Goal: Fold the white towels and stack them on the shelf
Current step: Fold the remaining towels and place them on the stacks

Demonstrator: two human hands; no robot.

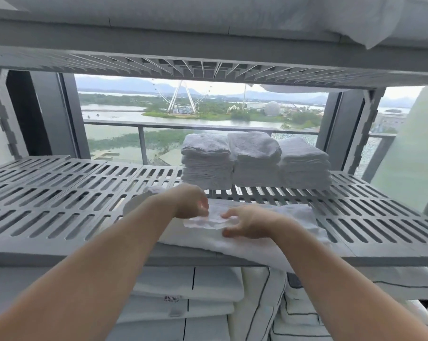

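A white towel (291, 225) lies spread on the grey slatted shelf (60, 200), its near edge hanging over the shelf front. My left hand (192, 201) and my right hand (245, 221) are over its middle, both with fingers curled, pinching a raised fold of the cloth between them. The picture is blurred at the fingers. Behind the hands stand three stacks of folded white towels (254, 159) side by side at the back of the shelf.
An upper grey shelf (208, 52) hangs low overhead with white bedding on it. Below the working shelf lie folded white linens (188, 299), some with dark piping. Shelf posts stand left and right. A window and balcony rail are behind.
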